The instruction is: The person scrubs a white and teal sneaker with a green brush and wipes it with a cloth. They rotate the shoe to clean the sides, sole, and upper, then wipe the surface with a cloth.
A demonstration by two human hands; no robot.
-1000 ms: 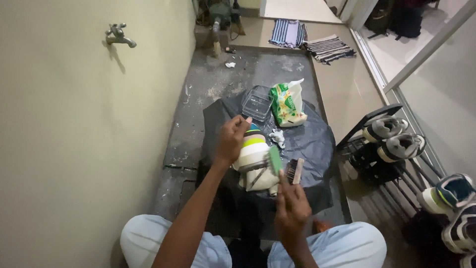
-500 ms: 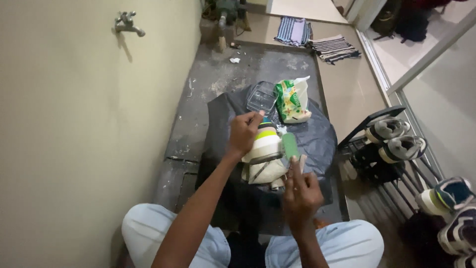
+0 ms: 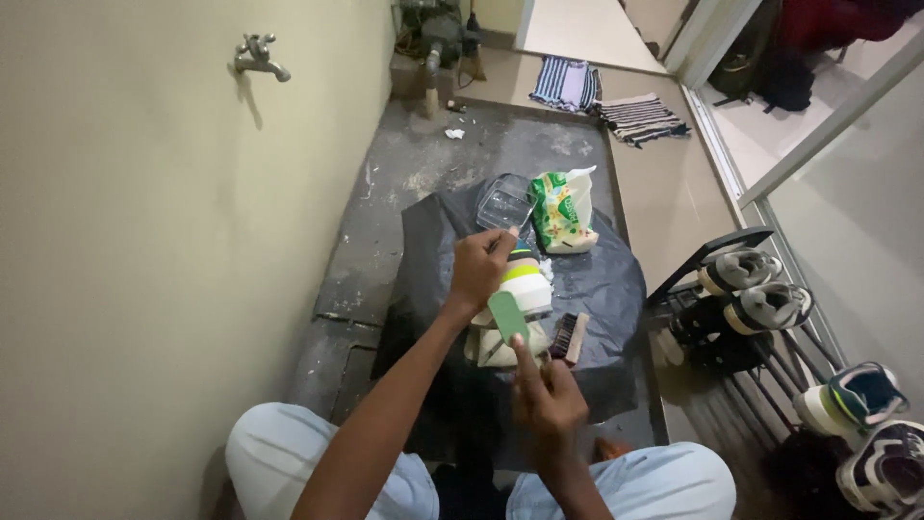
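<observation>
Left hand [image 3: 478, 268] closed around the heel of a white shoe [image 3: 517, 289] on the dark sheet [image 3: 616, 289]. Right hand [image 3: 547, 395], at 6 o'clock of the shoe, pinching a green pad [image 3: 507, 315]. Brush [image 3: 568, 337] lying at 4 o'clock. Risk: one-handed grip slipping, shoe tipping onto soap packet [image 3: 558, 210] at 12 o'clock. Versus earlier: pad now lifted over the shoe.

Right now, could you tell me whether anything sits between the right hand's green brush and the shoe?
Nothing visible does. The right hand holds the green brush right over the white shoe, which the left hand grips from above.
</observation>
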